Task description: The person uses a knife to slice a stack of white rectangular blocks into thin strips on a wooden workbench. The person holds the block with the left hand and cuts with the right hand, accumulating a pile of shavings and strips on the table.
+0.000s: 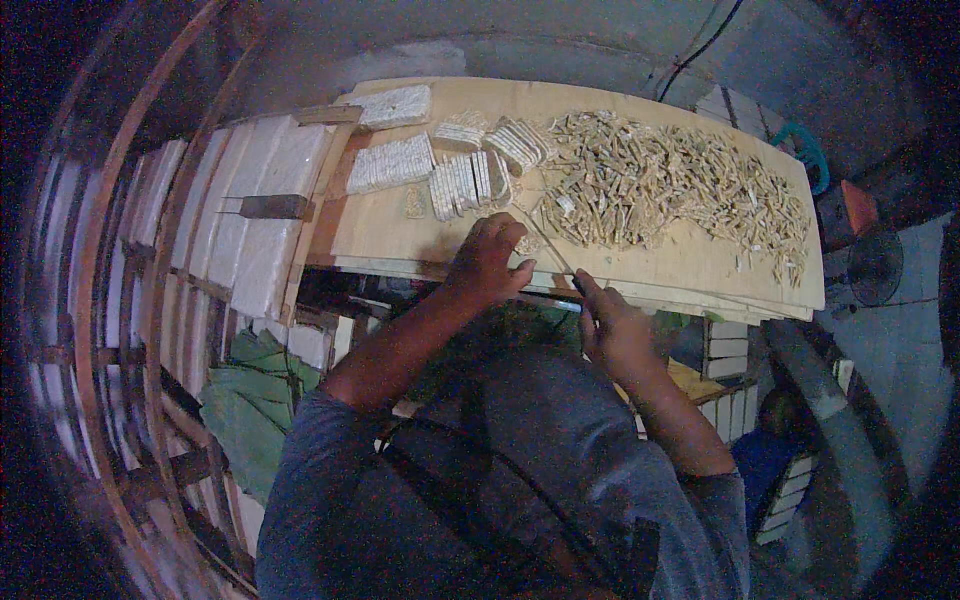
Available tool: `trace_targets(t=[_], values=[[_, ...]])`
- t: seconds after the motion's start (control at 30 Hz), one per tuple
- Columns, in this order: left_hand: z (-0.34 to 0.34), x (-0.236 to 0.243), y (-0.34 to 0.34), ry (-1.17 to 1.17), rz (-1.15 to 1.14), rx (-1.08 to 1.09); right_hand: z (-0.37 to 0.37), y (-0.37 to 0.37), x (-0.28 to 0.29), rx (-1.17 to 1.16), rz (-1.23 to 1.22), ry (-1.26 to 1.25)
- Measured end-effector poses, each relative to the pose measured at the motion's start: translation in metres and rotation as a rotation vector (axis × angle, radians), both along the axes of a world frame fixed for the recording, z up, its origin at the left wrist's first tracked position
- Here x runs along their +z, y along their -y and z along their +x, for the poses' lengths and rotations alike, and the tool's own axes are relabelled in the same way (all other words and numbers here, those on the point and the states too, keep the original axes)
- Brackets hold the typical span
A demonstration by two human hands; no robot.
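My right hand (612, 325) is closed round the dark handle of a knife (548, 245). Its thin blade slants up and left over the front of a pale wooden board (390, 242). My left hand (488, 262) is just left of the blade, with bent fingers and the thumb held apart. Its fingertips are near a row of upright white slices (465, 185) that look like tempeh; whether they touch anything is hard to see. Behind are another sliced slab (390, 163), a fanned stack (518, 143) and a whole white slab (395, 106). A broad heap of thin strips (660, 185) covers the board's right side.
On the left, a wooden rack holds white blocks (262, 160), with a dark-handled tool (275, 207) lying on them. Green sheets (250, 385) hang below. At the right stand a teal chair (815, 165) and a fan (875, 268). More white blocks (727, 350) are under the board.
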State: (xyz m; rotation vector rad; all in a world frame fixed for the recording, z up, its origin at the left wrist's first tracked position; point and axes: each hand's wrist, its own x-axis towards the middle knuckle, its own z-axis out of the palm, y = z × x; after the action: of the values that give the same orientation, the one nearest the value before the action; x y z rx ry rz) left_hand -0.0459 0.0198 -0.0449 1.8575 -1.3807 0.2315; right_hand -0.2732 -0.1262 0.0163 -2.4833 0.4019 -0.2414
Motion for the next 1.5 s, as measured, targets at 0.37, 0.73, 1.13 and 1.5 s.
trace_targets(t=[0.37, 0.73, 1.13, 1.5], values=[[-0.001, 0.009, 0.001, 0.16, 0.184, -0.087, 0.026, -0.006, -0.009, 0.031, -0.041, -0.041], [0.0, 0.008, 0.002, 0.126, 0.287, -0.09, -0.001, 0.002, -0.001, 0.025, -0.011, -0.083], [-0.002, 0.011, 0.001, 0.16, 0.312, -0.081, -0.014, 0.004, 0.003, 0.063, 0.007, -0.249], [0.001, 0.006, -0.002, 0.264, 0.249, -0.096, -0.003, -0.004, -0.006, 0.08, 0.011, -0.128]])
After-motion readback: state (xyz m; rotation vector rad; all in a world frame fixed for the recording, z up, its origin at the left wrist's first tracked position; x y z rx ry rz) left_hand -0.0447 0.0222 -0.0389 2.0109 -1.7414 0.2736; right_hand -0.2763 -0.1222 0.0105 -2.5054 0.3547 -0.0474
